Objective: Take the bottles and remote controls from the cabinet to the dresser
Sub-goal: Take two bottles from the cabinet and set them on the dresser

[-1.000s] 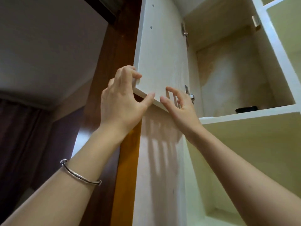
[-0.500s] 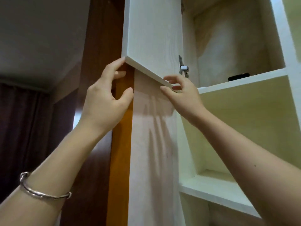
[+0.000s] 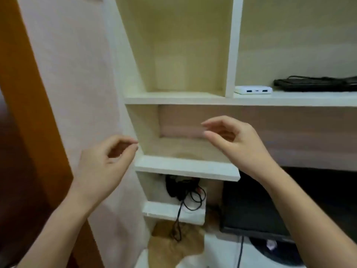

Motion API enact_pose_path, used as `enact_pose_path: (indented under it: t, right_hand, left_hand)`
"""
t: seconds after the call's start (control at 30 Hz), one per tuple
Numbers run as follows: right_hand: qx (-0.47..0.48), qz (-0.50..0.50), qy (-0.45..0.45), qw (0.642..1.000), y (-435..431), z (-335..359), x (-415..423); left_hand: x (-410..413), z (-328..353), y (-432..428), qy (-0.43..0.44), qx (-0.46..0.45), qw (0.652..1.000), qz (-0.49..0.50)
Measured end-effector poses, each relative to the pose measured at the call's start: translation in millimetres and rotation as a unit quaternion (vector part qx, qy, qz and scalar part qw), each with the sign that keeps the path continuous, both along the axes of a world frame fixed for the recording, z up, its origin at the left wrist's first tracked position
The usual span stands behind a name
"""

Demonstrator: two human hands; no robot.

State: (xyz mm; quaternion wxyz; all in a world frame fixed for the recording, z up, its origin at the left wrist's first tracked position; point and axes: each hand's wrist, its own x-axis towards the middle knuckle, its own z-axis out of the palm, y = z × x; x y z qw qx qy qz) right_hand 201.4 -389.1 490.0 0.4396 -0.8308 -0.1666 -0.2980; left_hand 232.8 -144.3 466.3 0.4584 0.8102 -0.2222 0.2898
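Observation:
My left hand (image 3: 104, 167) hovers in front of the cabinet's pale side panel (image 3: 73, 93), fingers loosely curled, holding nothing. My right hand (image 3: 237, 144) floats before a low open cubby (image 3: 185, 151), thumb and fingers apart and empty. No bottle or remote control is visible. The upper cabinet door is out of the picture. The shelves (image 3: 173, 98) of the cream cabinet fill the view.
A white power bank (image 3: 253, 89) and a black cable bundle (image 3: 316, 84) lie on the right shelf. Black cords (image 3: 185, 192) hang from a lower cubby. A dark monitor (image 3: 257, 209) stands at lower right. An orange-brown door frame (image 3: 23, 93) runs along the left.
Both hands have let go of the upper cabinet door and dropped down. The view has tilted from the top compartment to the lower shelves.

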Motion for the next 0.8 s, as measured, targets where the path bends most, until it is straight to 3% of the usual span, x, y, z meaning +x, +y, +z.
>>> enact_pose_path:
  t: [0.13,0.3,0.47,0.6,0.7,0.8]
  right_hand:
    - [0.092,-0.121,0.165,0.974,-28.4,-117.0,-80.1]
    - [0.214,-0.3,0.337,0.866,-29.1,-269.9,-207.0]
    - [0.31,-0.425,0.489,0.696,24.4,-373.9,-344.3]
    - [0.424,-0.489,0.541,0.536,73.3,-416.4,-434.9]
    - [0.494,-0.521,0.537,0.443,98.9,-432.5,-484.2]
    - [0.56,-0.539,0.501,0.381,105.7,-441.6,-520.7]
  left_hand:
    - [-8.4,-120.3,-15.8,0.209,0.048,0.97,-0.113]
    - [-53.8,-251.7,-27.2,0.422,0.148,0.869,-0.211]
    - [-118.4,-357.4,-33.8,0.584,0.274,0.716,-0.266]
    - [-159.6,-396.5,-49.1,0.71,0.303,0.605,-0.193]
    - [-180.2,-415.3,-62.7,0.708,0.378,0.568,-0.181]
    - [-203.7,-417.7,-90.4,0.695,0.433,0.545,-0.181]
